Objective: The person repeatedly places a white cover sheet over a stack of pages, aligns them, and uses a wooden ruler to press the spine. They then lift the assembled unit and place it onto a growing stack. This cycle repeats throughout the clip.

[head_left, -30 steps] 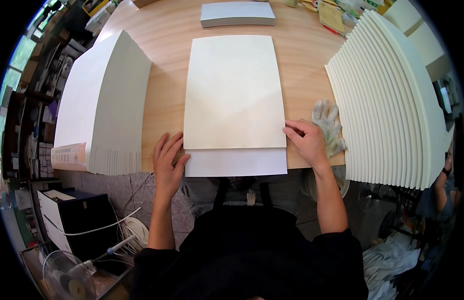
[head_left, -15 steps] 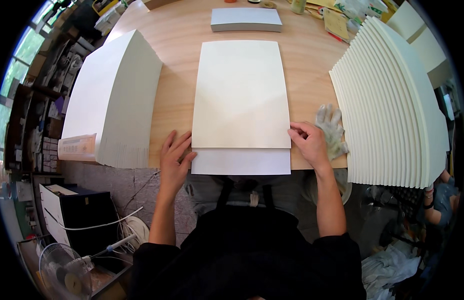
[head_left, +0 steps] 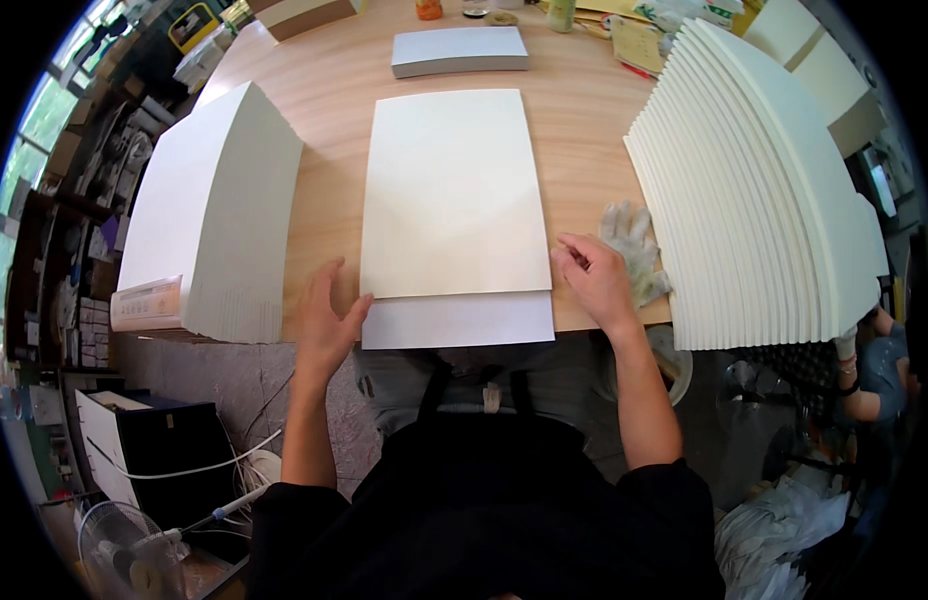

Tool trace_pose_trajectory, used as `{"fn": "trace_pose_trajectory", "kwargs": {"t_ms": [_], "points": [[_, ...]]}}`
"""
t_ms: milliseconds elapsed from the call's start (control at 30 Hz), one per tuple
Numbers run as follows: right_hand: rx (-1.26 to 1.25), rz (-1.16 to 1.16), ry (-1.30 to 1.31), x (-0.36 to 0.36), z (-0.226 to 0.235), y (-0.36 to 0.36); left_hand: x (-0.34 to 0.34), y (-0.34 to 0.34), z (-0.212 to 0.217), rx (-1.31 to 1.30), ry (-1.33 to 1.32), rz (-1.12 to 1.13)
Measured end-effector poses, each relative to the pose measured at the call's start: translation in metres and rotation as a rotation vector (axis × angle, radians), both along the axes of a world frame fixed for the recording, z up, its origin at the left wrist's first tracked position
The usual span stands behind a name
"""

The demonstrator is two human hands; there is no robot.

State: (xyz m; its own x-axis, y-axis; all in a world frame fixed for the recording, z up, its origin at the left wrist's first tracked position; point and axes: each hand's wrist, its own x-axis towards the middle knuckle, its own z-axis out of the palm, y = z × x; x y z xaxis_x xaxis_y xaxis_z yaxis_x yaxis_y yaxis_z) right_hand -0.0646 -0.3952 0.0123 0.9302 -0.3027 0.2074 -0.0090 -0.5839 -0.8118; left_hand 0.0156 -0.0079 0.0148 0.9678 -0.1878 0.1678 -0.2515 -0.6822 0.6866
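A cream-white sheet or board (head_left: 454, 190) lies in front of me, on top of a whiter sheet (head_left: 459, 320) whose near strip sticks out below it, reaching the table's front edge. By their left side, my left hand (head_left: 329, 318) is open, fingers spread and its thumb tip at the lower left corner of the upper sheet. My right hand (head_left: 596, 278) is just beside the right edge, fingers loosely bent, with a small gap between thumb and forefinger and nothing seen in it. A greyish work glove (head_left: 632, 245) lies right behind that hand.
Tall stacks of white sheets stand on the wooden table (head_left: 329, 150): an even left stack (head_left: 184, 200) and a ridged, layered right stack (head_left: 754, 200). A lower pile (head_left: 459, 50) lies beyond the sheets. A fan (head_left: 129, 555) stands low left; another person's arm (head_left: 862, 400) shows far right.
Both hands have drawn slightly away from the sheets' side edges; the left fingers have spread outward. The whole view has shifted a little, and the sheets still overlap as before.
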Motion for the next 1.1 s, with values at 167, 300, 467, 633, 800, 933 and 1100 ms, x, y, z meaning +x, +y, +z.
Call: {"fn": "trace_pose_trajectory", "kwargs": {"t_ms": [167, 300, 467, 633, 800, 933, 1100], "points": [[0.003, -0.151, -0.079, -0.028, 0.021, -0.003, -0.017, -0.084, 0.059, 0.322, -0.226, -0.688], [-0.006, -0.048, -0.063, -0.062, 0.028, -0.003, -0.009, -0.095, 0.049, 0.440, -0.199, -0.780], [-0.054, 0.153, 0.007, -0.076, 0.049, 0.028, -0.002, -0.080, 0.054, 0.274, -0.117, -0.792], [-0.319, 0.269, 0.047, -0.041, 0.032, 0.037, 0.010, -0.047, 0.056, 0.287, -0.125, -0.695], [-0.074, 0.131, -0.100, 0.010, -0.001, 0.031, 0.057, -0.040, 0.033, 0.106, 0.060, -0.603], [-0.036, 0.000, -0.016, 0.020, 0.002, 0.043, 0.057, -0.059, 0.027, 0.084, 0.134, -0.457], [-0.136, 0.004, -0.050, 0.019, 0.006, 0.044, 0.063, -0.067, 0.027, 0.148, 0.152, -0.448]]}}
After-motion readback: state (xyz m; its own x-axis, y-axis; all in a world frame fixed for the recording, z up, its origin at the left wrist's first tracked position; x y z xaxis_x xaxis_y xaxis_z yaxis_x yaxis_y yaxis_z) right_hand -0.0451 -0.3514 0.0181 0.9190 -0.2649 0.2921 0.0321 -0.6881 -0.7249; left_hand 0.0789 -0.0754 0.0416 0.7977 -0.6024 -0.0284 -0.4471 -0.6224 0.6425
